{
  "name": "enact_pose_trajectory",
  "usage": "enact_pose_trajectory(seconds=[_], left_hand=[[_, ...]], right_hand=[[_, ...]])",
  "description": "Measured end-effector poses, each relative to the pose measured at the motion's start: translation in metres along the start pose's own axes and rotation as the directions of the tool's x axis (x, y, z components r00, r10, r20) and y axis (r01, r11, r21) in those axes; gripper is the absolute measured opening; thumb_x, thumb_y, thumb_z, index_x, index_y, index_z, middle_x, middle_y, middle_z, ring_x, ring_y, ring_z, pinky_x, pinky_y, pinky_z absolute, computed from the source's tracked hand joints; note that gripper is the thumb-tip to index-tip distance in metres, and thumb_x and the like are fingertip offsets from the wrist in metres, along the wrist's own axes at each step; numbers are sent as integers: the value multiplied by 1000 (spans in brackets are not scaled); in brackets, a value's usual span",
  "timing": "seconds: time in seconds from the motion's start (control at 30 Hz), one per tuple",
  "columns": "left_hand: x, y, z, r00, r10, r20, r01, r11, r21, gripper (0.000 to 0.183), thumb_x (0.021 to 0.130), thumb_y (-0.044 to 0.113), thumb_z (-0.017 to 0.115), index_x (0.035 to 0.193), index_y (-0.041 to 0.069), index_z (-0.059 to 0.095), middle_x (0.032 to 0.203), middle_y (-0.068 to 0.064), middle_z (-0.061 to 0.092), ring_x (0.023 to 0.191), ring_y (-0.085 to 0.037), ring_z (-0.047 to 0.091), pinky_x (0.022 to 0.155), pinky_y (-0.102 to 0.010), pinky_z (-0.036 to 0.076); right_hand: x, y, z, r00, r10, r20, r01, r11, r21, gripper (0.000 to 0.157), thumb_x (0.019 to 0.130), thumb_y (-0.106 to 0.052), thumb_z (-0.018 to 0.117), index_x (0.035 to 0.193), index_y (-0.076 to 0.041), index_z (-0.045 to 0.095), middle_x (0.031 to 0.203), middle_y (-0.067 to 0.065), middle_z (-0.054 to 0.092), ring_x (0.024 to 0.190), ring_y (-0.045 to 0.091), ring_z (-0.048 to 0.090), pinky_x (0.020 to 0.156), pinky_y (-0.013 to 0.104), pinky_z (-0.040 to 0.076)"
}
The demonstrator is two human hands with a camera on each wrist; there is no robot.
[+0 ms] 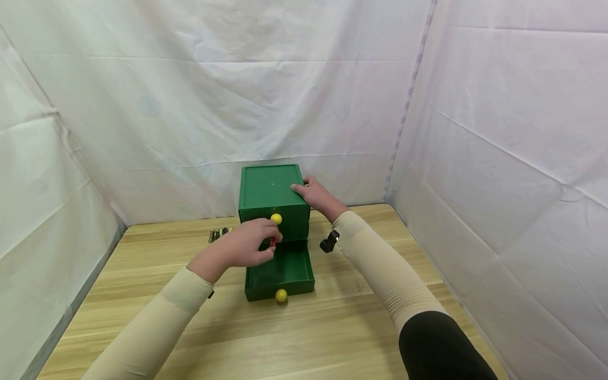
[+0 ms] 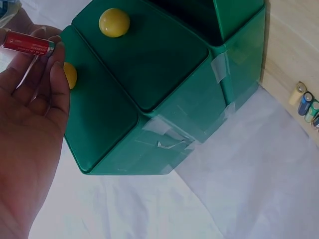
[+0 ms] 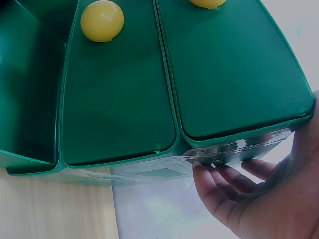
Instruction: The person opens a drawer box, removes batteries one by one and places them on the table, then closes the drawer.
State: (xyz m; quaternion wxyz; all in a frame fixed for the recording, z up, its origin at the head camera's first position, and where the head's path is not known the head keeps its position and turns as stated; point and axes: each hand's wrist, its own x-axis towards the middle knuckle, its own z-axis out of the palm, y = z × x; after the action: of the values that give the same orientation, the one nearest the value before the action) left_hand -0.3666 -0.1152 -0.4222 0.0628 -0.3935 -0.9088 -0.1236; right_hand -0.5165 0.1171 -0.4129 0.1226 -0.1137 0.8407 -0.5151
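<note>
A green cabinet (image 1: 272, 186) with yellow-knobbed drawers stands against the back sheet. Its bottom drawer (image 1: 280, 291) is pulled out, while the two drawers above are closed in the right wrist view. In front of the cabinet, above the pulled-out drawer, my left hand (image 1: 244, 244) pinches a red battery (image 2: 28, 43) between thumb and fingers. My right hand (image 1: 324, 198) holds the cabinet's right side, its thumb on the top edge. Bent fingers (image 3: 215, 191) touch the taped side wall in the right wrist view.
Several batteries (image 1: 216, 235) stand in a row on the wooden table (image 1: 161, 253), left of the cabinet; my left hand partly hides the row. White sheets (image 1: 499, 158) enclose the table at the back and sides.
</note>
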Motion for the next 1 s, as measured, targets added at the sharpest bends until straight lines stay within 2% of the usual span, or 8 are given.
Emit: enact_pose_trajectory(seconds=[0.17, 0.37, 0.47, 0.7, 0.83, 1.0], left_hand=[[0, -1, -7, 1000, -15, -9, 15, 999, -30, 17, 93, 27, 61, 107, 22, 69, 109, 7, 63, 97, -9, 53, 91, -34, 51], [-1, -6, -12, 998, -37, -49, 36, 999, -27, 14, 93, 27, 61, 105, 24, 68, 107, 12, 58, 95, -8, 52, 88, -32, 51], [-2, -7, -17, 997, -40, -66, 37, 999, -35, 13, 92, 25, 62, 105, 23, 67, 106, 12, 57, 94, -12, 54, 87, -33, 50], [-2, -10, -25, 994, -35, -108, 30, 998, -50, 19, 91, 23, 62, 108, 17, 68, 105, 9, 59, 93, -12, 53, 87, -36, 51], [-4, -10, -31, 991, -29, -130, 21, 998, -63, 17, 91, 21, 63, 108, 19, 67, 107, 6, 61, 96, -16, 55, 89, -38, 51], [-6, -13, -38, 988, -44, -148, 33, 996, -80, 23, 91, 19, 64, 112, 12, 69, 114, 3, 62, 101, -22, 58, 92, -41, 51]], right_hand=[[0, 1, 0, 1000, -7, -4, 7, 1000, 1, 66, 100, -52, 56, 144, -8, 34, 137, 18, 48, 118, 31, 58, 99, 50, 50], [-2, 0, 1, 1000, -15, -6, 15, 1000, 5, 64, 101, -51, 56, 143, -7, 34, 136, 18, 48, 118, 31, 58, 99, 50, 50], [-2, 0, 1, 1000, -17, -6, 17, 1000, 6, 65, 101, -51, 56, 143, -7, 34, 136, 18, 48, 118, 31, 58, 99, 50, 50], [-3, -1, 0, 1000, -16, 5, 16, 1000, 13, 64, 101, -51, 56, 142, -7, 34, 134, 18, 48, 117, 31, 58, 98, 50, 50], [-4, -1, 0, 1000, -16, 10, 16, 1000, 19, 64, 101, -50, 56, 143, -7, 33, 135, 18, 48, 117, 32, 58, 97, 50, 51], [-4, -2, 0, 1000, -20, 13, 20, 999, 33, 64, 101, -49, 56, 144, -6, 33, 136, 19, 47, 118, 32, 58, 97, 50, 51]])
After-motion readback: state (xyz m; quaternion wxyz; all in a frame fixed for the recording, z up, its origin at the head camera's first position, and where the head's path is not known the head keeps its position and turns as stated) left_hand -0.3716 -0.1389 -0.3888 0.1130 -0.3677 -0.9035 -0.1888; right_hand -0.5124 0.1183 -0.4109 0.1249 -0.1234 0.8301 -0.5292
